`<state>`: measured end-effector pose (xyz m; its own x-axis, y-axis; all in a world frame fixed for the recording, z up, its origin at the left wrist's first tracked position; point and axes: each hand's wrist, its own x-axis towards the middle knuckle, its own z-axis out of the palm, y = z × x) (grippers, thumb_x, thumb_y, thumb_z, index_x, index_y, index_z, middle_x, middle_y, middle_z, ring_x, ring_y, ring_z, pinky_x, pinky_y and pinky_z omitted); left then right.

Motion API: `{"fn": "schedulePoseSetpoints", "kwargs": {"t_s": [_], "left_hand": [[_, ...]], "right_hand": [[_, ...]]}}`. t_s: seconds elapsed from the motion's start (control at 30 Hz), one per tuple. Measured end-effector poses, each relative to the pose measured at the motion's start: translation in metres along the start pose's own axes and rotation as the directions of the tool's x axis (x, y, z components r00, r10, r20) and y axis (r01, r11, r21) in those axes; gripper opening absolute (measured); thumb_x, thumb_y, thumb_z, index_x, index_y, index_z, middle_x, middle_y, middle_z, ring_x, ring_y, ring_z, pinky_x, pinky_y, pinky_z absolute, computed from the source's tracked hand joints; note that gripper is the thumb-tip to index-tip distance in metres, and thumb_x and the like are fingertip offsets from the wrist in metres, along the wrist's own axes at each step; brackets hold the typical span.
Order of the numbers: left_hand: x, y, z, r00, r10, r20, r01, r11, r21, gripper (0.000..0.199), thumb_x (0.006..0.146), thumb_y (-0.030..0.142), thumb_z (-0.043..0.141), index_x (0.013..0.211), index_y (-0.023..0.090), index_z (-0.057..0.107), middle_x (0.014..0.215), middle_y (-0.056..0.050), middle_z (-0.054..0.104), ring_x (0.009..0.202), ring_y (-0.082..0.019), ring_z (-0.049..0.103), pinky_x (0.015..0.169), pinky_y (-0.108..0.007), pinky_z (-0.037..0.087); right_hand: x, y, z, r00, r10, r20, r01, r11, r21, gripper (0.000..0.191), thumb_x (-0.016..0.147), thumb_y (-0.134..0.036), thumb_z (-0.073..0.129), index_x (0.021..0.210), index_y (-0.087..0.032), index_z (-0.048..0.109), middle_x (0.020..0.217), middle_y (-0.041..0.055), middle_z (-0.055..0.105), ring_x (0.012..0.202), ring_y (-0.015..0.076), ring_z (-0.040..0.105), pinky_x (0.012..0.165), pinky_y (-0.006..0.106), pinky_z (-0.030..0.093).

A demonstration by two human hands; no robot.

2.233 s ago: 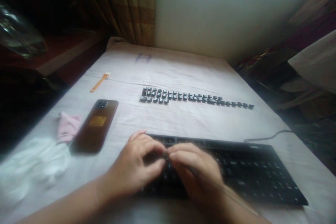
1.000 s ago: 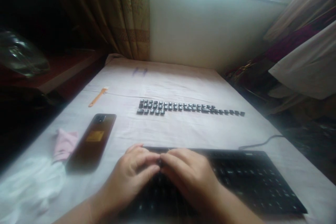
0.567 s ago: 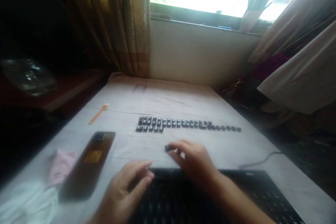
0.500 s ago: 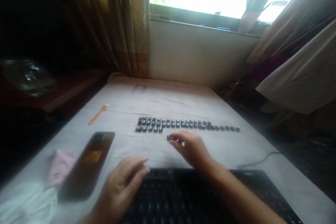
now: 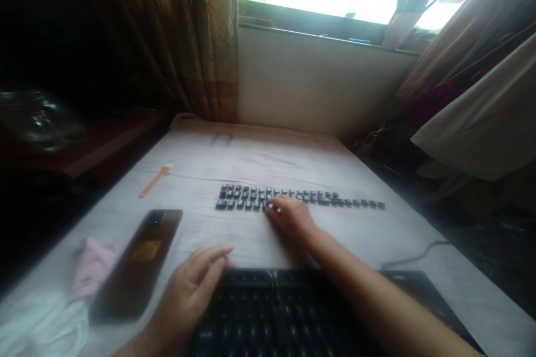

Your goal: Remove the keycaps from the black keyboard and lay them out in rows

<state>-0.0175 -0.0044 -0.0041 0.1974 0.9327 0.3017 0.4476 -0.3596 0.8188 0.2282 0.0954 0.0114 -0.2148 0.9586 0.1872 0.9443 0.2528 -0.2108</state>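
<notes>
Black keycaps (image 5: 247, 195) lie in several rows on the pale cloth. At the right end of the nearest short row, my right hand (image 5: 291, 216) pinches a small black keycap (image 5: 265, 206) between thumb and fingers, low at the cloth. My left hand (image 5: 199, 279) rests by the top left corner of a black keyboard (image 5: 251, 312), thumb and fingers slightly apart, with nothing visible between them. The right forearm crosses over the keyboard and hides part of it.
Left of my left hand lie a brown phone (image 5: 142, 256), a pink cloth (image 5: 94, 268) and a white cloth (image 5: 42, 323). An orange brush-like tool (image 5: 154, 181) lies farther back. A dark cable (image 5: 414, 255) runs at the right.
My right hand has moved forward and slightly left, carrying the keycap to the end of the nearest row. My left hand has shifted slightly left.
</notes>
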Motion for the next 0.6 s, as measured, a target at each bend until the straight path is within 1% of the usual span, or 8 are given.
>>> {"fn": "schedulePoseSetpoints", "kwargs": {"t_s": [0.23, 0.4, 0.6], "left_hand": [[-0.0011, -0.0012, -0.0009, 1.000, 0.010, 0.012, -0.011, 1.000, 0.008, 0.024, 0.096, 0.032, 0.051, 0.109, 0.027, 0.070, 0.088, -0.001, 0.077, 0.083, -0.018, 0.074, 0.078, -0.032, 0.062], [-0.0005, -0.0004, -0.0010, 1.000, 0.007, 0.006, -0.007, 1.000, 0.023, 0.024, 0.094, 0.032, 0.051, 0.107, 0.027, 0.071, 0.089, -0.001, 0.077, 0.084, -0.019, 0.074, 0.079, -0.034, 0.062], [-0.0007, -0.0047, 0.0012, 1.000, -0.023, 0.009, 0.023, 1.000, 0.012, 0.026, 0.093, 0.034, 0.051, 0.107, 0.027, 0.071, 0.089, -0.001, 0.078, 0.083, -0.019, 0.074, 0.079, -0.032, 0.061]], "right_hand": [[0.0001, -0.0035, -0.0027, 0.999, -0.001, 0.038, 0.002, 1.000, -0.029, 0.021, 0.091, -0.026, 0.061, 0.108, -0.023, 0.073, 0.104, 0.0071, 0.076, 0.092, 0.0237, 0.072, 0.079, 0.032, 0.054], [0.0000, -0.0039, -0.0016, 0.999, 0.010, 0.035, -0.009, 0.999, -0.038, 0.021, 0.093, -0.027, 0.059, 0.108, -0.023, 0.072, 0.105, 0.0069, 0.075, 0.094, 0.0230, 0.071, 0.081, 0.031, 0.053], [0.0004, -0.0032, 0.0023, 1.000, 0.014, 0.017, -0.014, 0.999, -0.040, 0.020, 0.090, -0.027, 0.062, 0.106, -0.023, 0.073, 0.103, 0.0068, 0.076, 0.092, 0.0225, 0.071, 0.080, 0.031, 0.053]]}}
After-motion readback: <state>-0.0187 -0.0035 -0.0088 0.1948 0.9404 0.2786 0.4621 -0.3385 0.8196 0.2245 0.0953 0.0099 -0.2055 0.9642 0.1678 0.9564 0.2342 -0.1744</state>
